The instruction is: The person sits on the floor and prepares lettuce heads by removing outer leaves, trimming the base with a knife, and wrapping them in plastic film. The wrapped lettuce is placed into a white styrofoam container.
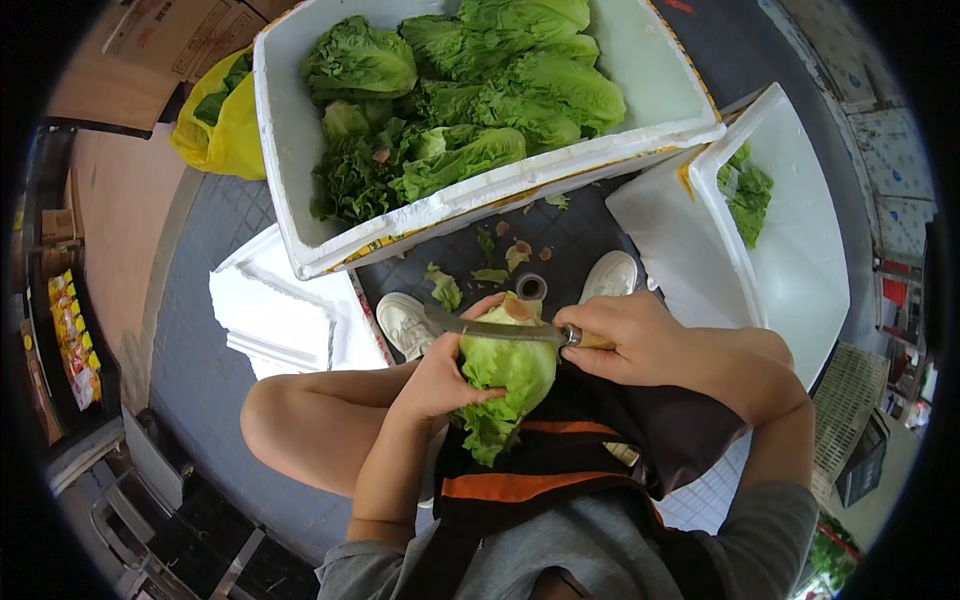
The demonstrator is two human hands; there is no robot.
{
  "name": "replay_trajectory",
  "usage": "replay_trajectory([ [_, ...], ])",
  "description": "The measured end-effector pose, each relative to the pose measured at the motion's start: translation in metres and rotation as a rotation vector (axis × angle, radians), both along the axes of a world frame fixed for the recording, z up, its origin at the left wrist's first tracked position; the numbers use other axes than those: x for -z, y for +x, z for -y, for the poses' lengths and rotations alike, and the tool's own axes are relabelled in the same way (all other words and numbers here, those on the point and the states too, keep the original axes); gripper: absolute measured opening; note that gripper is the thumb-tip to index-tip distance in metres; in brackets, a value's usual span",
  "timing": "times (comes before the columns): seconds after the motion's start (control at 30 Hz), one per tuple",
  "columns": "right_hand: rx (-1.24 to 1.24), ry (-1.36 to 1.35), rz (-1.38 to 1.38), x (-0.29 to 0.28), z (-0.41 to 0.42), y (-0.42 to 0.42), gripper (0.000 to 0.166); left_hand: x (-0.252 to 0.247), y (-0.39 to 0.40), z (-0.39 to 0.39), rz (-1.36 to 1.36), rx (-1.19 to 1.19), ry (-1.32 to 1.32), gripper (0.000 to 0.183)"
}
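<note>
My left hand [446, 379] grips a head of lettuce [517, 367] above my lap, its browned stem end pointing away from me. In my right hand [630, 334] is a knife [502, 330] with a wooden handle. Its blade lies across the lettuce just below the stem end; whether it cuts in, I cannot tell. Straight ahead stands a white foam box [450, 199] holding several heads of lettuce [525, 82]. A second foam box [795, 262], tilted at the right, has some lettuce [746, 195] inside.
Leaf scraps [444, 286] and cut stem ends lie on the tiled floor [210, 300] between my shoes, near a small roll [531, 286]. A white foam piece [285, 315] is at the left. Behind it sits a yellow plastic bag [232, 127] with greens. Plastic crates [847, 405] stand far right.
</note>
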State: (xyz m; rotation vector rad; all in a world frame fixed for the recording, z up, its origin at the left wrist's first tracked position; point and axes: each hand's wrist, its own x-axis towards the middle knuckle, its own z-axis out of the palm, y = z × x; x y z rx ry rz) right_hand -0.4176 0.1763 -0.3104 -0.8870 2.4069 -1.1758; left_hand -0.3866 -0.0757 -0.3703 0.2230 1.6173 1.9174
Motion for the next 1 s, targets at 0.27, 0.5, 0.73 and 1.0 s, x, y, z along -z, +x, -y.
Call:
replay_trajectory([
  [0.27,-0.002,0.016,-0.032,-0.001,0.002,-0.003,0.025,-0.005,-0.002,-0.002,0.064,-0.019,-0.001,0.087],
  [0.5,0.005,0.055,-0.042,-0.002,0.001,-0.006,0.026,-0.008,-0.004,-0.004,0.049,-0.004,-0.004,0.088],
  [0.73,-0.006,0.09,0.003,0.013,-0.011,-0.02,0.027,-0.009,0.0,0.0,0.102,-0.004,0.04,0.091],
  [1.0,0.069,0.53,0.338,0.145,-0.069,-0.009,0.032,-0.012,-0.002,0.006,0.148,-0.057,0.071,0.098],
])
